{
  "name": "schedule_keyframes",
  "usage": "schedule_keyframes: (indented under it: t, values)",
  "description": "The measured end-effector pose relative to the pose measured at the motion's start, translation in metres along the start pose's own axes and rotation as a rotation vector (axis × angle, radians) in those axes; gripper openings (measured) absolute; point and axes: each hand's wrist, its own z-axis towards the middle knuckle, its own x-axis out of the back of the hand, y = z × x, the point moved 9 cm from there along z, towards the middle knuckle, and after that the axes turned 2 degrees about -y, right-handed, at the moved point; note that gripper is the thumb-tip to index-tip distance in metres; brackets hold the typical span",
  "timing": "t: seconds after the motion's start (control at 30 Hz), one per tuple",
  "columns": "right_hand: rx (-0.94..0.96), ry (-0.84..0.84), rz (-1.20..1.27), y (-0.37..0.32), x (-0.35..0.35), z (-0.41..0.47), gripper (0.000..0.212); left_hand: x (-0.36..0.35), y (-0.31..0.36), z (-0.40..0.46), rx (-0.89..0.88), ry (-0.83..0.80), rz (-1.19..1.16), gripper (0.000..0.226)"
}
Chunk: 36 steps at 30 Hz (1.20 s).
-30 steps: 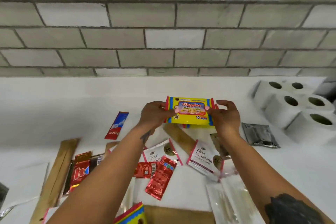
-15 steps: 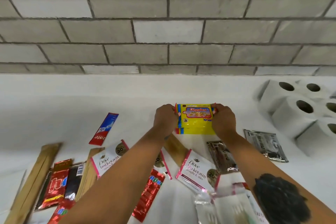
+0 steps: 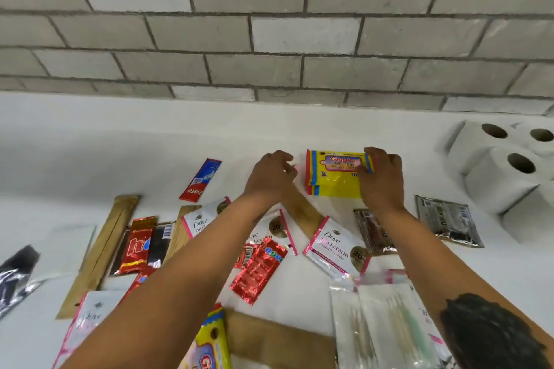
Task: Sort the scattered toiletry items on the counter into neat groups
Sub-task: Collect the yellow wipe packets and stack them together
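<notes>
The fingers point(image 3: 370, 159) of the right hand point(image 3: 382, 180) curl over the right end of a yellow wipes pack point(image 3: 332, 177), gripping it against the white bench point(image 3: 120, 141). The left hand point(image 3: 269, 175) hangs just left of the pack, apart from it, its fingers loosely bent and grasping nothing. The pack lies flat near the back of the bench, and the striped edge of a second pack shows under its near left corner.

In this single head view, a red and blue toothpaste sachet point(image 3: 201, 180) lies well to the left of the pack. Toilet rolls point(image 3: 506, 171) stand bunched at the right, close to the grey tiled wall point(image 3: 269, 33). A silver sachet point(image 3: 448, 220) lies in front of the rolls, and a dark sachet point(image 3: 373, 232) sits by the right wrist. A white shampoo sachet point(image 3: 335, 246) lies between the forearms, with two more like it partly hidden under the left forearm. A shiny red sachet point(image 3: 259, 269) lies tilted below them. At the left, a long brown paper sleeve point(image 3: 100, 252) lies beside a red and black wrapper point(image 3: 138, 246). Clear bags of cotton swabs point(image 3: 386, 323) lie at the near right, and another yellow pack point(image 3: 209, 341) pokes out beside the left forearm at the bottom edge.
</notes>
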Motion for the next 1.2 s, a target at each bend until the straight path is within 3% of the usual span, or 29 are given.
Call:
schedule_keyframes:
  t: [0.3, 0.5, 0.57, 0.73, 0.87, 0.97, 1.1, 1.2]
  values:
    - [0.160, -0.196, 0.085, -0.046, -0.034, -0.076, 0.034, 0.039, -0.040, -0.085, 0.032, -0.037, -0.011, 0.029]
    - [0.148, -0.399, 0.147, -0.064, -0.057, -0.154, 0.027, 0.042, -0.083, -0.143, 0.137, -0.242, 0.035, 0.013]
    - [0.128, -0.435, 0.133, -0.066, -0.063, -0.176, 0.025, 0.040, -0.096, -0.161, 0.156, -0.338, 0.136, 0.022]
    - [0.113, -0.532, 0.080, -0.076, -0.074, -0.228, 0.016, 0.037, -0.119, -0.200, 0.182, -0.474, 0.470, 0.076]
    - [0.042, -0.570, 0.060, -0.075, -0.082, -0.266, 0.009, 0.033, -0.121, -0.214, 0.093, -0.455, 0.618, 0.086]
    - [0.030, -0.586, -0.009, -0.071, -0.085, -0.284, 0.019, 0.031, -0.123, -0.217, 0.090, -0.457, 0.552, 0.086]
    - [0.045, -0.695, -0.167, -0.072, -0.090, -0.300, 0.052, 0.031, -0.128, -0.218, 0.135, -0.486, 0.441, 0.086]
    - [0.035, -0.719, -0.243, -0.070, -0.094, -0.308, 0.064, 0.032, -0.128, -0.219, 0.127, -0.489, 0.411, 0.081]
